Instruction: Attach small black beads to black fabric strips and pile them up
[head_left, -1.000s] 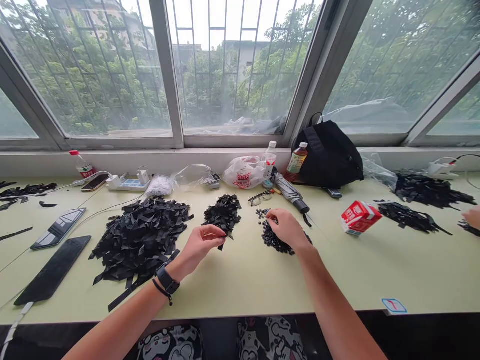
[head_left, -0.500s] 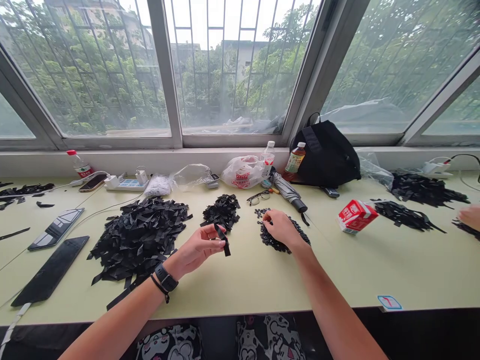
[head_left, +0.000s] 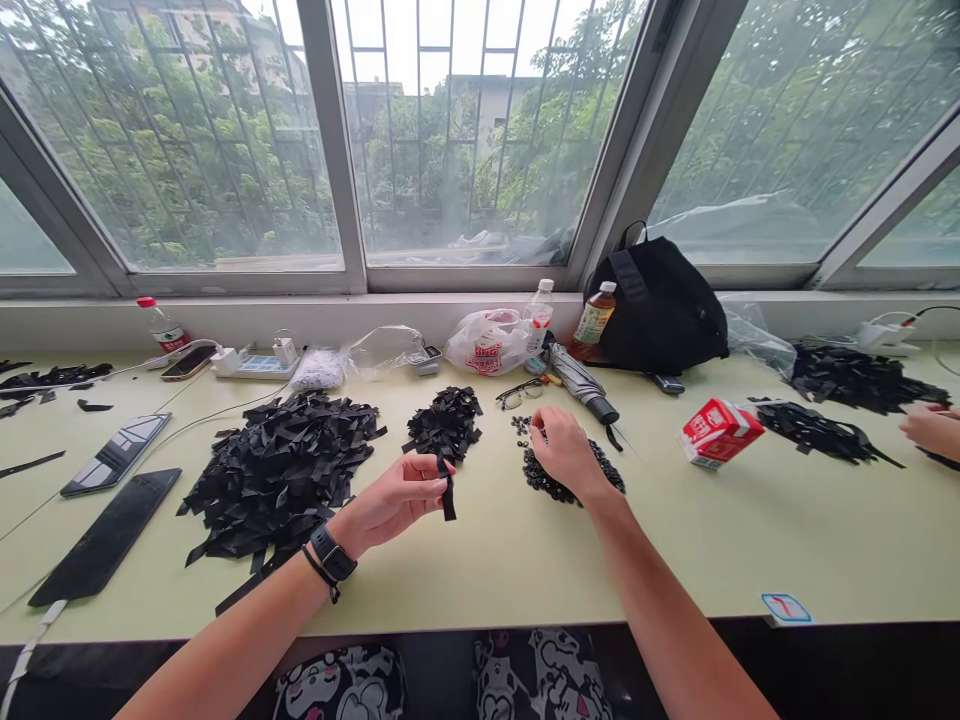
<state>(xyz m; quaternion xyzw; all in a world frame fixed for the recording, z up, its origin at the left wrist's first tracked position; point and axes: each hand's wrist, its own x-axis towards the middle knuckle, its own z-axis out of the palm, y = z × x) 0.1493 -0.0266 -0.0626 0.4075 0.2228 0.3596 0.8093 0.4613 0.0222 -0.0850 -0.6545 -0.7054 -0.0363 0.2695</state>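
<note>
My left hand [head_left: 401, 497] pinches a short black ribbon strip [head_left: 449, 500] between thumb and fingers, and the strip hangs down below the fingertips. Over a heap of small round black beads [head_left: 559, 487] is my right hand [head_left: 566, 450], its fingers bent down and drawn together at the heap's upper left side. Whatever those fingertips hold, if anything, is hidden. Beside my left wrist lies a large pile of black ribbon pieces [head_left: 281, 480]. A smaller pile of black ribbon pieces [head_left: 444, 420] sits beyond my left hand.
Eyeglasses [head_left: 517, 393] and a folded umbrella [head_left: 581, 380] lie behind the beads. A red drink carton [head_left: 720, 433] stands at right, near more black strips [head_left: 817, 430]. Another person's hand [head_left: 930, 430] is at the right edge. Phones [head_left: 116, 455] and cables lie at left.
The ribbon strip in my left hand has turned and hangs straighter. My right hand has risen slightly over the beads. The other person's hand has come further into view.
</note>
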